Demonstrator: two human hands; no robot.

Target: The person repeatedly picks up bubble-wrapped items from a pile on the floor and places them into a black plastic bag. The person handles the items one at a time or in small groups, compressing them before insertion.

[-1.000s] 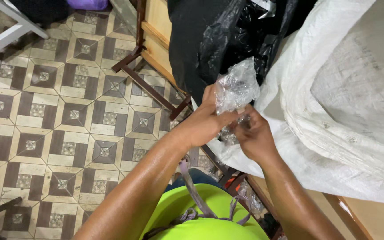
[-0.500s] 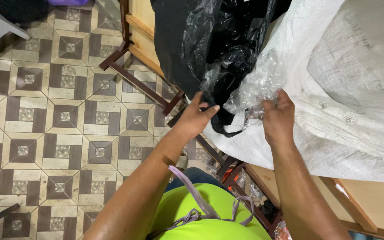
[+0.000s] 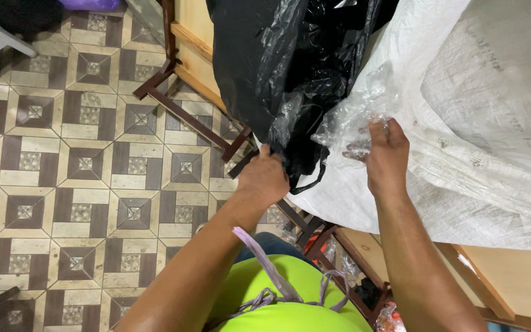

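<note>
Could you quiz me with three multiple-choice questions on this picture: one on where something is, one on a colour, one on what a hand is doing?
1. Where is the black bag?
A. left of the white sack
B. on the floor
C. behind the person

2. What colour is the person's shirt?
A. red
B. bright green
C. white

3. What is the right hand doing?
A. resting flat
B. hanging free
C. gripping crumpled clear plastic

Answers: 1 A, it hangs beside the sack; 2 B, seen at bottom; 3 C, fingers close on it.

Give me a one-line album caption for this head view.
Left hand grips a black plastic bag; right hand holds crumpled clear plastic against a white woven sack.
</note>
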